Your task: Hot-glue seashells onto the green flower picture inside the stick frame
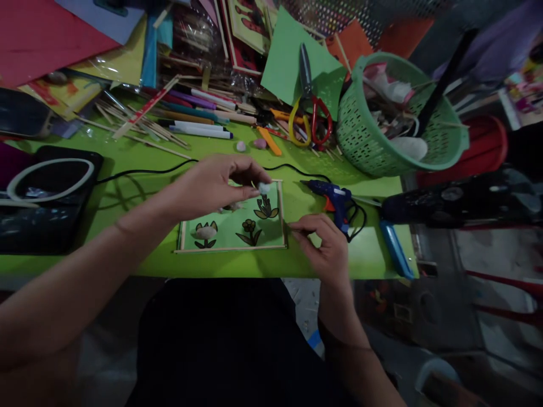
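Note:
A green card [227,232] edged with thin wooden sticks lies on the table before me, with dark flower drawings on it. One pebble [206,232] rests on the flower at its lower left. Between thumb and fingertips my left hand [216,183] pinches a small pale pebble [263,188] over the upper right flower drawing. Another stone on the card is partly hidden under this hand. My right hand [324,243] is closed in a pinch beside the card's right edge; whatever its fingertips hold, if anything, is too small to make out.
A blue glue gun [337,198] lies right of the card, its tip pointing left. Behind are scissors [307,96], two loose pebbles, markers [201,130] and wooden sticks. A green basket [369,130] stands at the back right. A black cord [148,169] crosses behind the card.

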The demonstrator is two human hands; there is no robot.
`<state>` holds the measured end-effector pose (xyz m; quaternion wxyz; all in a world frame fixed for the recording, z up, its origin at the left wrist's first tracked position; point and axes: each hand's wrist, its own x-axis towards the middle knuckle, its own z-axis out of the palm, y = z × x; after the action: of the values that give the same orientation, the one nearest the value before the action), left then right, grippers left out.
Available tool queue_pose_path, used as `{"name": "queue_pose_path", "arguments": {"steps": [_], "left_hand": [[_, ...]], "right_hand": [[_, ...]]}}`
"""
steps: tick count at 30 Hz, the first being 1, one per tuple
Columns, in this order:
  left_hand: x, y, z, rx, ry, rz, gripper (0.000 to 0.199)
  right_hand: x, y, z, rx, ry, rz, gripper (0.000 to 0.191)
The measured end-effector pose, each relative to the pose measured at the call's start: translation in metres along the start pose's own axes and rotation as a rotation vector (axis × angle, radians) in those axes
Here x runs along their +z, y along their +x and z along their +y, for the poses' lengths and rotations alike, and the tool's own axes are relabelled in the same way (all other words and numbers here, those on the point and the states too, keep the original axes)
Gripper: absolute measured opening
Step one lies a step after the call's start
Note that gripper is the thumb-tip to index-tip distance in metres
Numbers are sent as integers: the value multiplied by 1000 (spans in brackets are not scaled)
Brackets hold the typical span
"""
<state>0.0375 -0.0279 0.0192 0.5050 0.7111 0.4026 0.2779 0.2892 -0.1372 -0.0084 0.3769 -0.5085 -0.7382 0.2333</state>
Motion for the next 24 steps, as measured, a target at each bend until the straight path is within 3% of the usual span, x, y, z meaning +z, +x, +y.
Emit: {"name": "queue_pose_path", "arguments": {"steps": [4,8,12,16,21,24], "left_hand": [[-1,-9,2,-25,-130,-129,38],[-3,-13,5,-61,-238,-280,57],[-4,-16,6,-63,-267,-332,64],[-3,-16,1,-84,-309,-336,60],[3,-13,-9,-48,-378,-295,30],[7,-12,-11,2,-367,-261,23]], "right_hand": [[-2,18,-16,-66,-36,20,26],[1,36,-25,-93,-36,-104,33],[9,45,-27,-137,14,-150,31],[17,46,-27,-105,11,-128,20],[25,47,-22,12,93,-46,13],[28,48,-18,111,203,4,17]]}}
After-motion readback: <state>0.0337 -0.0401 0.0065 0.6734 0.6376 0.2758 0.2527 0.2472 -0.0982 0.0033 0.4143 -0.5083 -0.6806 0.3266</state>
